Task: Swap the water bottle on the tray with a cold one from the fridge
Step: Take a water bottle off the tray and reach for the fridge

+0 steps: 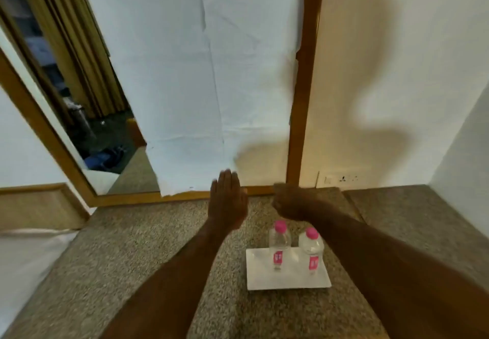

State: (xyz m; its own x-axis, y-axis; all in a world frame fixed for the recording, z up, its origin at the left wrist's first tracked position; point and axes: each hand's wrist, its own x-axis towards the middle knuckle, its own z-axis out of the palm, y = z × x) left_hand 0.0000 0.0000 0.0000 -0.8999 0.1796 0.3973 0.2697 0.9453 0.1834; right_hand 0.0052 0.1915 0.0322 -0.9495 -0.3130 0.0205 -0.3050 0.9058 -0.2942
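- Left hand: fingers spread flat, holding nothing, raised above the speckled counter.
- Right hand: curled into a loose fist, apparently empty, hovering over the bottles.
- White tray: carries two upright pink-capped bottles, left bottle and right bottle, just beside each other; both look clear, fill level too blurred to tell.
- Advice: lower one hand, grip a single bottle by its body, lift straight to spare its neighbour.
- Fridge: not in view.

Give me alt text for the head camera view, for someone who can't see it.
Two bare hands, left hand open and right hand curled, hover empty above two clear plastic pink-capped water bottles standing upright on a white rectangular tray on a speckled stone counter.
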